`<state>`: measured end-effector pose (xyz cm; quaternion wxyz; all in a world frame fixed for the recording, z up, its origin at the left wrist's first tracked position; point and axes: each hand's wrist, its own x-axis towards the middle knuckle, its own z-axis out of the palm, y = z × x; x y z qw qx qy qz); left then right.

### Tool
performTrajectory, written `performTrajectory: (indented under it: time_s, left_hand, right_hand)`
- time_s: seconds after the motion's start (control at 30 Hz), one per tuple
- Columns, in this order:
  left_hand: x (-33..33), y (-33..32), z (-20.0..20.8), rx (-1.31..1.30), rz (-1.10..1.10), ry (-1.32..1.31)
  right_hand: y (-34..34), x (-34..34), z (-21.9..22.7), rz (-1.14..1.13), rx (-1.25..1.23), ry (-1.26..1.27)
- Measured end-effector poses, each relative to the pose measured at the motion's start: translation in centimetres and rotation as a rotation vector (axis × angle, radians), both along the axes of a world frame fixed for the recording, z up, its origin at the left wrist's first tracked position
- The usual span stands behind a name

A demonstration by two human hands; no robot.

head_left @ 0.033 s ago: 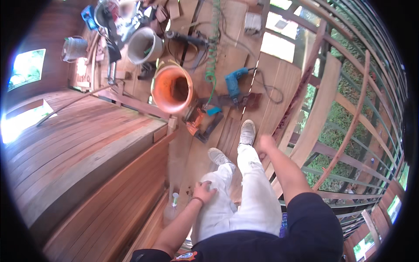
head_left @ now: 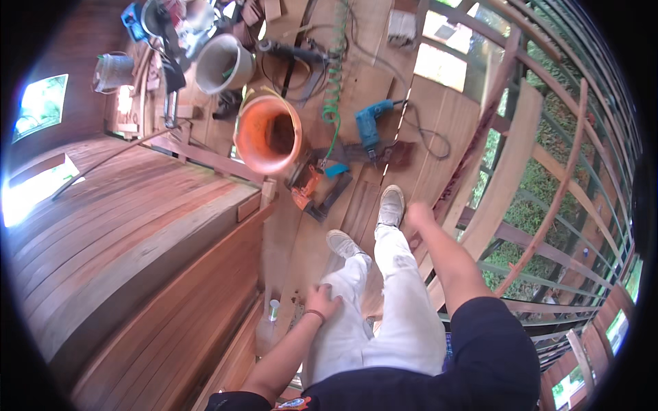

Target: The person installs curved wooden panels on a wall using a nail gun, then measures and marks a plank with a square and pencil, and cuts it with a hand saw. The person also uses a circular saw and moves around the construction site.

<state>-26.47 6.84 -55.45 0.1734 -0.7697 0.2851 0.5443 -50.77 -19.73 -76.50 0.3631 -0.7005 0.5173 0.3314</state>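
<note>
My left hand (head_left: pixel 322 303) lies on the left leg of my white trousers (head_left: pixel 404 322), near the knee. Its fingers are spread a little and it holds nothing. My right hand (head_left: pixel 418 216) hangs beside my right shoe (head_left: pixel 391 206), smeared by motion, so its fingers cannot be made out. Beyond my feet on the plank floor lie a blue corded drill (head_left: pixel 367 126) and an orange-and-black nail gun (head_left: pixel 308 189) with a green coiled air hose (head_left: pixel 332 111). An orange bucket (head_left: pixel 248 140) stands just left of the nail gun.
A stack of wide boards (head_left: pixel 151 212) fills the left side. A grey bucket (head_left: pixel 218 65), an angle grinder (head_left: pixel 277 49) and cluttered tools stand farther off. On the right, open slatted framing (head_left: pixel 507 188) shows greenery below. A small clear bottle (head_left: pixel 273 309) stands near my left arm.
The view has shifted slightly, so the floor tools appear a little displaced. My right hand sits marginally higher in the picture; my left hand stays on the leg.
</note>
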Motion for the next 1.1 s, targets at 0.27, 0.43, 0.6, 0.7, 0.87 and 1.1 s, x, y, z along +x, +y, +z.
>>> performTrajectory:
  time_s: [0.27,0.43,0.6,0.7,0.87,1.1]
  left_hand:
    - [-1.1,-4.9,-8.4,0.168,-0.019,0.078]
    - [-0.9,-5.2,-9.4,0.093,0.157,0.067]
    - [0.3,-4.0,-21.9,-0.324,0.248,0.115]
    - [3.1,-11.1,-32.1,-0.480,0.214,-0.023]
    - [6.2,-23.2,-42.0,-0.736,0.057,-0.347]
    - [7.1,-26.6,-42.5,-0.443,-0.291,-0.313]
  right_hand:
    - [-11.7,6.4,-21.2,0.356,-0.531,-0.078]
    - [-12.2,4.4,-24.5,0.542,-0.636,-0.204]
    - [-11.4,1.4,-22.0,0.596,-0.557,-0.335]
    - [-10.5,0.7,-21.9,0.635,-0.565,-0.384]
    - [-10.5,0.8,-20.4,0.603,-0.528,-0.475]
    - [-9.1,-3.4,-21.2,0.547,-0.490,-0.404]
